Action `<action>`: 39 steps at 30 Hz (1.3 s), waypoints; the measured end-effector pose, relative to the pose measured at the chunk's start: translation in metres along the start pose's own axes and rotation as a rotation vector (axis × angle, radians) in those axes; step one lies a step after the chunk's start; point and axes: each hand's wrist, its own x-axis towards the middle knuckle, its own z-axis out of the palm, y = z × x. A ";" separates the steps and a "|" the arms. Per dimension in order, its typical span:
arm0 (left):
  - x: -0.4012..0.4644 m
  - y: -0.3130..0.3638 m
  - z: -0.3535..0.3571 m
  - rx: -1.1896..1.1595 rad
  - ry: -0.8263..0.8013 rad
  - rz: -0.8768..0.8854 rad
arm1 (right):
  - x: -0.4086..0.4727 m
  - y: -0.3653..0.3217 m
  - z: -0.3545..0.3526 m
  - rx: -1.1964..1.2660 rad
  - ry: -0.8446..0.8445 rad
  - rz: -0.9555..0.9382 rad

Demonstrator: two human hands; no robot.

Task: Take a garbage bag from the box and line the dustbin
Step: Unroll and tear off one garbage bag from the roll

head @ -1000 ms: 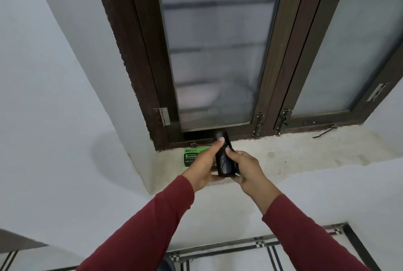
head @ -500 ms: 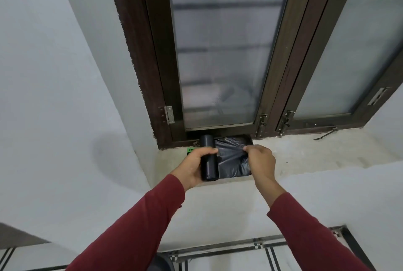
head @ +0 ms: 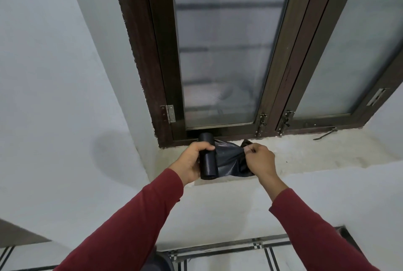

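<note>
A black roll of garbage bags (head: 207, 161) stands upright in my left hand (head: 192, 162), above the window sill (head: 316, 153). From the roll a loose black garbage bag (head: 229, 159) stretches to the right. My right hand (head: 260, 159) pinches its bunched free end. The green box is hidden behind my hands and the roll. A dark rounded shape (head: 158, 263) at the bottom edge, below my left sleeve, may be the dustbin; I cannot tell.
A dark brown window frame (head: 152, 74) with frosted panes rises behind the sill. A metal stay hook (head: 325, 135) lies on the sill at the right. White walls close in at left and below. Tiled floor (head: 229, 257) with dark stripes shows at the bottom.
The roll was held between both hands. My right hand has pulled the bag's end out to the right and bunched it. The green box has gone out of sight.
</note>
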 end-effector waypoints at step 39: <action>-0.008 -0.002 0.005 0.035 -0.056 0.017 | 0.000 -0.002 -0.020 0.193 -0.217 0.043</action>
